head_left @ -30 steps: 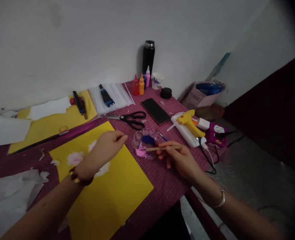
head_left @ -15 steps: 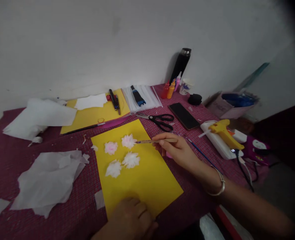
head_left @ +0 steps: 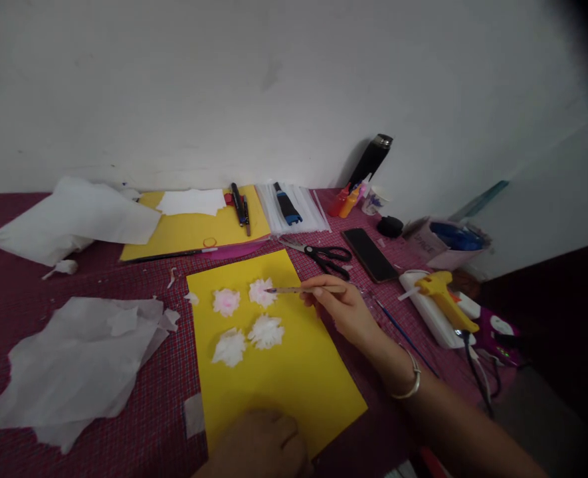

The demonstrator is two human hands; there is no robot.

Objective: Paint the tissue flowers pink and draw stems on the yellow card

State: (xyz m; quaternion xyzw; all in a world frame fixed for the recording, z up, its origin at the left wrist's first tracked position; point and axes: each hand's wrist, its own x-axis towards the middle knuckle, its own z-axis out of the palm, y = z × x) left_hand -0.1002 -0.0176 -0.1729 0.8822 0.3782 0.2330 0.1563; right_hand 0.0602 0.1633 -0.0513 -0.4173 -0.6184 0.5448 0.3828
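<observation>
My right hand (head_left: 346, 312), with a bangle at its wrist, pinches a slim paintbrush (head_left: 294, 290) by its handle. The brush tip touches the upper right paper flower (head_left: 262, 293), which is pale pink. Left of it lies another pink-centred flower (head_left: 226, 302). Below these are two white crumpled flowers, one on the left (head_left: 230, 347) and one on the right (head_left: 266, 331). All rest on a yellow sheet (head_left: 294, 378). At the sheet's near edge sits my left hand (head_left: 261, 443), knuckles up, its fingertips hidden and dark.
White tissue paper (head_left: 74, 365) lies at left. Behind the sheet are scissors (head_left: 323, 255), a phone (head_left: 370, 255), paint bottles (head_left: 348, 202) and a black flask (head_left: 371, 159). A yellow glue gun (head_left: 446, 299) rests on a white power strip (head_left: 420, 312) at right.
The brush tip has moved from the right edge of the upper right flower further onto it. My view has shifted slightly. The left hand stays at the sheet's near edge.
</observation>
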